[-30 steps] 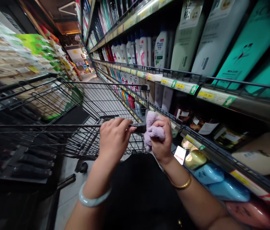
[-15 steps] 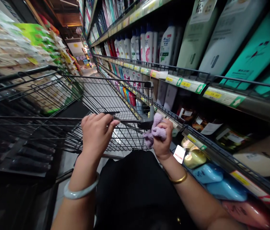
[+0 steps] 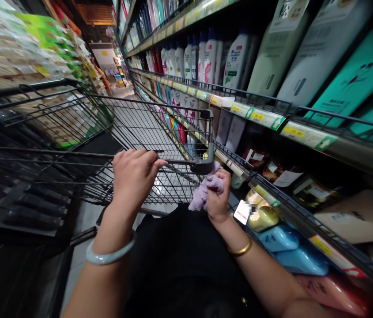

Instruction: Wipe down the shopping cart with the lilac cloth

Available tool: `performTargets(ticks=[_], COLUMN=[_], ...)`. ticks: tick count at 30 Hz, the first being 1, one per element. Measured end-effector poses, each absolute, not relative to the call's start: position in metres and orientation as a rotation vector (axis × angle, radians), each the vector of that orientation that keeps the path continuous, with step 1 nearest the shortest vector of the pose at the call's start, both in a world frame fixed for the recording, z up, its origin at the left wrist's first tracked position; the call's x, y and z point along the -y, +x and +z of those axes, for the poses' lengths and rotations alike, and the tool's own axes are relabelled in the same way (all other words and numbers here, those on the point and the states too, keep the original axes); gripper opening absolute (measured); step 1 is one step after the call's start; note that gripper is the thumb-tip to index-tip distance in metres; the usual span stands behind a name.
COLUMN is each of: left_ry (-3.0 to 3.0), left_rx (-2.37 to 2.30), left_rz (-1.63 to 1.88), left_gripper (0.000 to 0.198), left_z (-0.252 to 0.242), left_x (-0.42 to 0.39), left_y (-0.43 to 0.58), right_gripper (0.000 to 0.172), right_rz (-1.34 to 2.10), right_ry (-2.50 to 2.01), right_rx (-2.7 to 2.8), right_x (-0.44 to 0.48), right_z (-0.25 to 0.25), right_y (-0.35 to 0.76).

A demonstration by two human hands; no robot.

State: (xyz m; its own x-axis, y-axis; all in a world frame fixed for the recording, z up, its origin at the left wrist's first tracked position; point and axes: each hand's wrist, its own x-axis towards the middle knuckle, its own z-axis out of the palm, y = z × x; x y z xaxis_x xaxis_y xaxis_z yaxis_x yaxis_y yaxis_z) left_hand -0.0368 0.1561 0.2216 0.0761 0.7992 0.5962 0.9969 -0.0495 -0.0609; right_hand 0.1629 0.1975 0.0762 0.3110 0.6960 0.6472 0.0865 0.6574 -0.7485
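A black wire shopping cart (image 3: 163,104) stands right in front of my body. My left hand (image 3: 135,176) is closed around the cart's near rail, thumb pointing right. Beside the cart's grey plastic corner (image 3: 204,165), my right hand (image 3: 218,198) grips a crumpled lilac cloth (image 3: 202,192). The cloth bunches out of the fist to the left and above; its upper end is close to the corner, and I cannot tell whether it touches.
Shelves of shampoo bottles (image 3: 235,59) run along the right, with price strips (image 3: 252,114) on their edges. Blue bottles (image 3: 300,254) lie low near my right forearm. Stacked packages (image 3: 10,57) line the left. An aisle (image 3: 120,91) leads away ahead.
My right hand has moved slightly down and left, drawing the lilac cloth down from the side of the cart's corner to below it. My left hand keeps its grip on the rail.
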Motion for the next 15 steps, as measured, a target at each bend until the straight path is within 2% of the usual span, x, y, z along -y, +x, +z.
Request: performTargets(ticks=[4, 15], left_ry=[-1.907, -1.798], left_rx=[1.812, 1.906], left_rz=[-0.558, -0.657], left_gripper=[0.039, 0.047], left_z=[0.225, 0.216], left_x=[-0.155, -0.175], left_y=[-0.033, -0.011], right_gripper=[0.025, 0.026], right_rz=[0.252, 0.316], right_ry=[-0.843, -0.831], right_rx=[1.218, 1.264], right_x=[-0.203, -0.254], right_z=[0.061, 0.062], right_y=[0.146, 0.166])
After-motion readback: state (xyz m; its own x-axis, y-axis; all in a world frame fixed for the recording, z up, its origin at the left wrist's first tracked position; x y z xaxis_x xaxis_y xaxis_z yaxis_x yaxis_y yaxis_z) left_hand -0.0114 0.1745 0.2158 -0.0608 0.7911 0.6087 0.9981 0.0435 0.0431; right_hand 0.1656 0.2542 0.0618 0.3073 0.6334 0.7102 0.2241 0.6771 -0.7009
